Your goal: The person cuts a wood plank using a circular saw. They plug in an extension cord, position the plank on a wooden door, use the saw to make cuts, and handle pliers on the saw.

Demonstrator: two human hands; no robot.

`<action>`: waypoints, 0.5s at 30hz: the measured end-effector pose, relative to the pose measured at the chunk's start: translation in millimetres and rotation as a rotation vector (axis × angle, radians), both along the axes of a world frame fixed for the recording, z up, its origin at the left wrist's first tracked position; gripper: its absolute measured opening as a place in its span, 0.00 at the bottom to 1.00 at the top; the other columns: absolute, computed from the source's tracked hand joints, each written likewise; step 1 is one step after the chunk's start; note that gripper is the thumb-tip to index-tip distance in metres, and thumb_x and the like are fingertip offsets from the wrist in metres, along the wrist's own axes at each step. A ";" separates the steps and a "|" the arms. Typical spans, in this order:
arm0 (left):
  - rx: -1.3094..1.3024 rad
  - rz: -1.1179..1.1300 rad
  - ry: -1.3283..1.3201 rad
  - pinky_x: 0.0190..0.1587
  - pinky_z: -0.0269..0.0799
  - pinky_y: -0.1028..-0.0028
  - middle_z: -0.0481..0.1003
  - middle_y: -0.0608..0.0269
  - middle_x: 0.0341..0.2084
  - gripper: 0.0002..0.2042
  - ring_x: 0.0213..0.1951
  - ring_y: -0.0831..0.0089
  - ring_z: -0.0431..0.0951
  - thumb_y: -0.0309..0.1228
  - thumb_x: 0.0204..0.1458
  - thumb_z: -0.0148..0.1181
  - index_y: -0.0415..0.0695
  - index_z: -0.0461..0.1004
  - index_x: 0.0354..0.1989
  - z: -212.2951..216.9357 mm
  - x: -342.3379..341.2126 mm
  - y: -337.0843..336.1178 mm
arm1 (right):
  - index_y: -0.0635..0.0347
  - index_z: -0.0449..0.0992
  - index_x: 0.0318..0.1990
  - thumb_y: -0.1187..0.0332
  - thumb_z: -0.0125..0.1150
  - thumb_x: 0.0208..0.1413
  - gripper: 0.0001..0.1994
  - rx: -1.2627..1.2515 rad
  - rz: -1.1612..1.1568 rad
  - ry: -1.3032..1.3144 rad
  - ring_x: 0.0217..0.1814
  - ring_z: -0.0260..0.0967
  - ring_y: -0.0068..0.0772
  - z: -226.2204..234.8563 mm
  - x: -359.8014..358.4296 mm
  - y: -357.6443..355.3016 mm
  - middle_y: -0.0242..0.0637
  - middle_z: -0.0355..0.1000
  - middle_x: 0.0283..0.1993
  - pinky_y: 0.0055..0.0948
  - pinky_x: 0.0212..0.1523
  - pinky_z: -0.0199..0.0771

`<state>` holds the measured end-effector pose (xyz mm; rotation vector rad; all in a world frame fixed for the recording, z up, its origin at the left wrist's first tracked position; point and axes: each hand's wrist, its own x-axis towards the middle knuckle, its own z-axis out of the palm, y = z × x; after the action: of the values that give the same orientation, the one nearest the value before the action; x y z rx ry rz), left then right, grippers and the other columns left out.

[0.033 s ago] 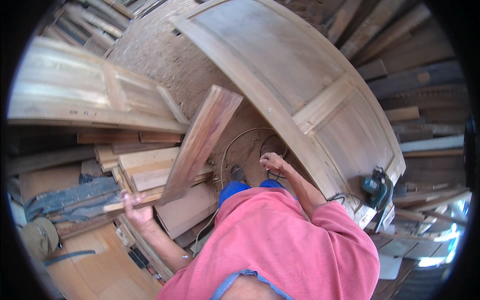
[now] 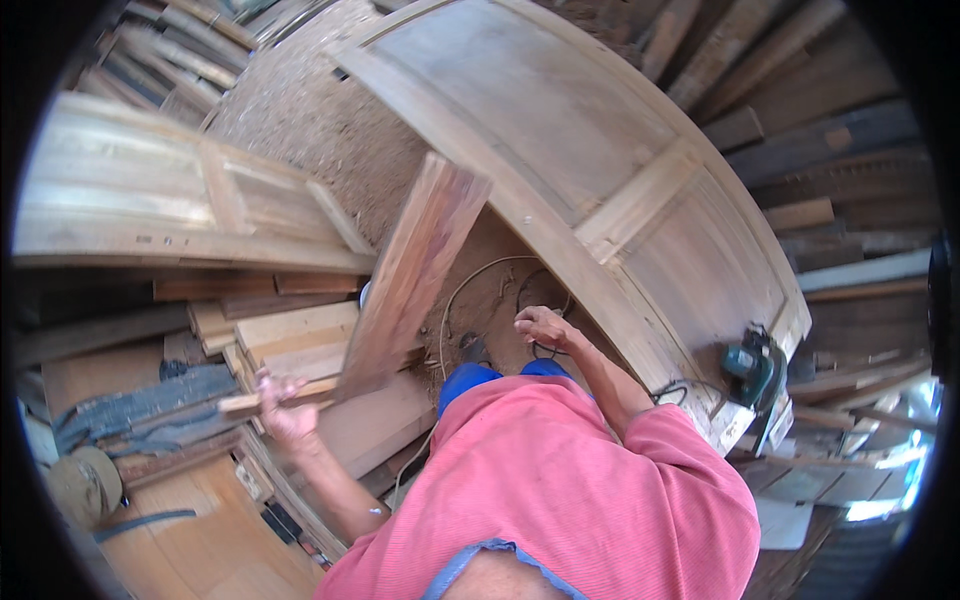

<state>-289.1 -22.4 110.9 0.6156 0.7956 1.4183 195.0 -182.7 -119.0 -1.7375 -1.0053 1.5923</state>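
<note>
Stands between two panelled wooden doors, with the left hand (image 2: pixel 288 415) held out low, fingers spread wide and slightly bent, right over a thin pale strip of wood (image 2: pixel 240 403); cannot tell whether touching it, though not wrapped around it. Seems to part those fingers for steadying or for keeping clear of wood rather than for a firm grip. Holds the right hand (image 2: pixel 543 326) in front of the blue trousers (image 2: pixel 463 382), loosely curled and narrow, with nothing visible in it; cannot tell how tightly closed. Has the broad reddish-brown plank (image 2: pixel 415 270) just beyond the left hand and apart from its fingers, tilted between the doors, blurred at the lower end and overlapping the right-hand door (image 2: pixel 530 110) in view at the upper; cannot tell its means of support. To the left, has a stack of sawn boards (image 2: pixel 305 330) just beside the plank, laid flat probably for stability and room, near the left-hand door (image 2: pixel 120 190). Has a green hand-held power tool (image 2: pixel 745 368) on the near end of the right-hand door, probably for easy reach and to avoid the dirt floor (image 2: pixel 300 110), near a dark cord (image 2: pixel 680 390). As for containers, shows only a whitish edge (image 2: pixel 365 295) behind the plank, too little to tell as a bucket or anything else, with any contents hidden.
</note>
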 end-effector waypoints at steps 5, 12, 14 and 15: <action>-0.379 -0.284 -0.236 0.38 0.71 0.63 0.68 0.74 0.16 0.05 0.24 0.76 0.70 0.33 0.60 0.63 0.47 0.80 0.40 -48.2 207.9 -26.3 | 0.58 0.64 0.70 0.48 0.67 0.61 0.36 0.068 -0.207 0.444 0.57 0.72 0.33 90.9 13.7 -81.3 0.40 0.73 0.59 0.39 0.56 0.74; -0.617 -0.561 -0.203 0.40 0.71 0.62 0.70 0.73 0.17 0.04 0.24 0.73 0.73 0.30 0.55 0.61 0.45 0.77 0.35 -121.5 383.9 -133.3 | 0.59 0.67 0.67 0.54 0.68 0.63 0.31 0.211 -0.826 0.771 0.61 0.71 0.36 108.3 47.4 -196.2 0.38 0.73 0.61 0.43 0.59 0.74; -0.643 -0.641 -0.161 0.41 0.72 0.60 0.71 0.72 0.18 0.04 0.26 0.72 0.74 0.30 0.55 0.61 0.45 0.76 0.35 -146.5 404.3 -147.9 | 0.70 0.74 0.60 0.57 0.66 0.64 0.25 0.101 -0.920 0.475 0.50 0.78 0.34 98.1 60.1 -219.8 0.44 0.78 0.52 0.39 0.45 0.85; -0.664 -0.678 -0.134 0.42 0.73 0.59 0.71 0.70 0.19 0.04 0.27 0.71 0.75 0.31 0.56 0.61 0.45 0.76 0.35 -150.1 414.0 -156.8 | 0.70 0.74 0.60 0.57 0.66 0.64 0.25 0.111 -0.955 0.477 0.50 0.78 0.34 103.3 61.9 -230.8 0.44 0.78 0.52 0.39 0.45 0.85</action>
<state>124.9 -179.2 -39.2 0.2239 0.7892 0.5167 256.9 -413.5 -15.7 -1.3229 0.0136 1.1647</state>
